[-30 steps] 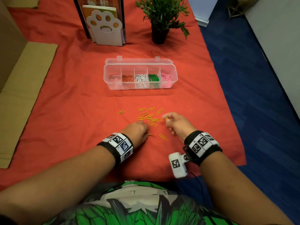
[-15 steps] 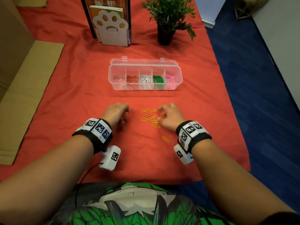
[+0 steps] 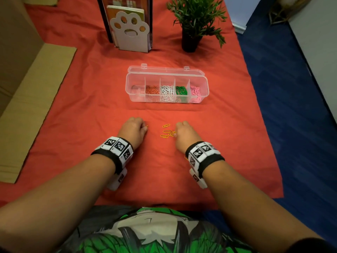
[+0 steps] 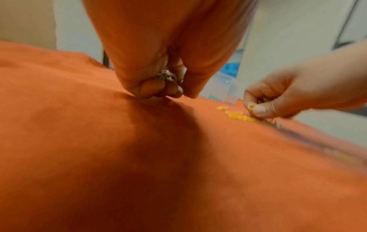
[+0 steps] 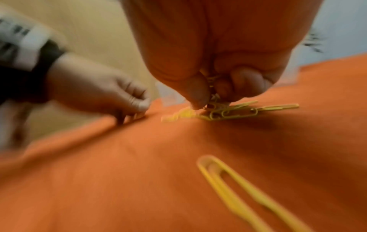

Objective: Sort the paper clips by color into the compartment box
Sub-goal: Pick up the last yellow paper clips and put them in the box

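Several yellow paper clips (image 3: 166, 132) lie loose on the red cloth between my hands. My left hand (image 3: 141, 125) rests knuckles-up on the cloth, its fingers curled round a small bunch of clips (image 4: 166, 76); one yellow clip (image 3: 146, 126) shows at its fingertips. My right hand (image 3: 177, 132) also holds gathered yellow clips (image 5: 212, 81) in curled fingers, and its thumb (image 5: 196, 94) presses on the loose pile (image 5: 230, 112). One more yellow clip (image 5: 238, 188) lies under my right wrist. The clear compartment box (image 3: 205, 83) stands open beyond, holding orange, white, green and pink clips; its leftmost compartment (image 3: 136, 88) looks bare.
A paw-shaped book stand (image 3: 130, 31) and a potted plant (image 3: 191, 21) stand behind the box. Flattened cardboard (image 3: 32, 99) lies at the left. The cloth's right edge (image 3: 262, 114) drops to a blue floor.
My left hand went left to the outlying clip and picked it up. My right hand moved forward into the pile. Fewer clips now lie loose on the cloth.
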Tool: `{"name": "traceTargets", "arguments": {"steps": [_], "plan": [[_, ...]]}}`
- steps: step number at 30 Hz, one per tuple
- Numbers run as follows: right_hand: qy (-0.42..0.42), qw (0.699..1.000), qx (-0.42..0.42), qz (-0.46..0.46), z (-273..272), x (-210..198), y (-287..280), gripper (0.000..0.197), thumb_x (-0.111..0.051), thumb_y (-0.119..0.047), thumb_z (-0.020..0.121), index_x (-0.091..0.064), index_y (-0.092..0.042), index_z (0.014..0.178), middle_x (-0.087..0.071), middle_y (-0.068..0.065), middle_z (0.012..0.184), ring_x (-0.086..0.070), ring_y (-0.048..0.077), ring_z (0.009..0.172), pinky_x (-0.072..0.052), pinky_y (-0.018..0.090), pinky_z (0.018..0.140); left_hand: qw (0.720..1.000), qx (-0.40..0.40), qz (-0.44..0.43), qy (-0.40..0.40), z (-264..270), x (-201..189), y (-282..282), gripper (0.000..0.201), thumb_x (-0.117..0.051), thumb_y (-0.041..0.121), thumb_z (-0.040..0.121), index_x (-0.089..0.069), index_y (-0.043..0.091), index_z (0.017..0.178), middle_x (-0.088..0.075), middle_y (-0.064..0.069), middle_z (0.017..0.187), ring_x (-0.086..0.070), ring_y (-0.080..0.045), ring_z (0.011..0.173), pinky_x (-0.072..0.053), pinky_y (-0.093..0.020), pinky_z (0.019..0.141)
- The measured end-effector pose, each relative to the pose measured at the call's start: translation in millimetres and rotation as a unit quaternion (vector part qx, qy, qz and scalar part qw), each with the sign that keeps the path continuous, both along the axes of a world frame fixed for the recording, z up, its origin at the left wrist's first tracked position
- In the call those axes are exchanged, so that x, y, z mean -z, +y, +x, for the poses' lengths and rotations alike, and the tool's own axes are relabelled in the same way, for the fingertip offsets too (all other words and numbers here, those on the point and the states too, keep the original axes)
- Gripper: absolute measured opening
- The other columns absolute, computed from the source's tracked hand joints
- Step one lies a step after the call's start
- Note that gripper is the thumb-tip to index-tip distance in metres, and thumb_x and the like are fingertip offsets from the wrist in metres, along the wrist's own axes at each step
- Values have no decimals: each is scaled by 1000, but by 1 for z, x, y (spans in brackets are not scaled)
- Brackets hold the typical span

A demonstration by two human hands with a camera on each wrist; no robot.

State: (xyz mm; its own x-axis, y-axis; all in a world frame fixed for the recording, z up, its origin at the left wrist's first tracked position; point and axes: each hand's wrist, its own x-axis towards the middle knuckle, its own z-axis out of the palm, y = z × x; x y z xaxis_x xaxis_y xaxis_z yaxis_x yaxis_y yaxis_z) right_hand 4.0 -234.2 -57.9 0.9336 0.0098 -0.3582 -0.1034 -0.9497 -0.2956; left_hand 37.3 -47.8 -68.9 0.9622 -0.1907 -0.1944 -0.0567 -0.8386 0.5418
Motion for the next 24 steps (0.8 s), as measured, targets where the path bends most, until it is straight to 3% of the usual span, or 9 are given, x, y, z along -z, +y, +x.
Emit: {"name": "traceTargets", "arguments": {"steps": [3, 5, 7, 10, 12, 14, 17, 19, 24], "plan": [[50, 984, 105, 135, 9, -8, -15, 11, -49, -14, 93, -55, -10, 101, -59, 15, 101, -57, 27, 95, -42, 29, 75, 989, -56, -116, 78, 3, -5, -4, 6, -54, 15, 89, -58, 11, 90, -58, -3, 78, -52, -20, 72, -37, -27, 69], [61, 947, 183, 255, 8, -9, -26, 12, -47, -10, 93, -53, -18, 87, -57, 6, 81, -51, 20, 72, -39, 22, 52, 942, -118, -260, 178, 3, -11, -10, 14, -50, 12, 92, -57, 20, 84, -49, 3, 67, -44, -9, 53, -36, -23, 54], [81, 872, 274, 398, 4, -10, -36, 26, -40, -3, 95, -52, -22, 81, -49, 0, 69, -41, 13, 57, -33, 13, 37, 867, -174, -380, 271, 2, -20, -17, 24, -42, 5, 93, -55, 22, 81, -44, 2, 62, -39, -2, 40, -33, -16, 41], [109, 697, 387, 594, -4, -17, -49, 26, -34, -6, 96, -55, -12, 82, -44, 3, 66, -50, 13, 54, -43, 18, 41, 777, -211, -470, 361, 2, -33, -22, 26, -34, 5, 88, -53, 17, 76, -42, 1, 64, -43, -6, 46, -38, -15, 41], [120, 642, 417, 632, -8, -20, -55, 28, -36, -15, 95, -55, -8, 77, -43, 3, 65, -51, 14, 52, -45, 19, 42, 743, -233, -492, 389, 3, -36, -27, 25, -32, 9, 86, -52, 15, 72, -45, 0, 65, -47, -9, 48, -44, -17, 45], [120, 671, 435, 589, -9, -16, -56, 29, -39, -19, 95, -53, -11, 71, -41, 1, 63, -42, 11, 50, -41, 18, 39, 757, -243, -468, 386, 4, -35, -35, 24, -36, 14, 89, -51, 16, 70, -44, 0, 64, -47, -8, 45, -45, -16, 44], [81, 877, 316, 353, -10, -9, -56, 21, -51, -13, 90, -52, -19, 70, -44, -2, 65, -39, 11, 53, -37, 23, 46, 895, -156, -317, 271, 3, -22, -46, 23, -53, 26, 89, -52, 19, 67, -43, 1, 56, -41, -4, 34, -35, -16, 40], [40, 965, 181, 183, -13, -5, -54, 13, -52, -13, 89, -58, -15, 78, -49, 0, 77, -46, 15, 69, -40, 29, 66, 970, -45, -181, 156, 2, -13, -48, 16, -65, 28, 82, -58, 20, 70, -49, 1, 58, -47, -11, 47, -36, -23, 51], [-11, 995, 59, 76, -28, 7, -39, 16, -53, -14, 86, -57, -6, 100, -47, 9, 100, -49, 24, 91, -42, 31, 90, 991, 124, 47, 1, -7, 0, -50, 21, -66, 25, 78, -66, 12, 95, -61, -13, 97, -60, -31, 91, -47, -34, 82]]}}
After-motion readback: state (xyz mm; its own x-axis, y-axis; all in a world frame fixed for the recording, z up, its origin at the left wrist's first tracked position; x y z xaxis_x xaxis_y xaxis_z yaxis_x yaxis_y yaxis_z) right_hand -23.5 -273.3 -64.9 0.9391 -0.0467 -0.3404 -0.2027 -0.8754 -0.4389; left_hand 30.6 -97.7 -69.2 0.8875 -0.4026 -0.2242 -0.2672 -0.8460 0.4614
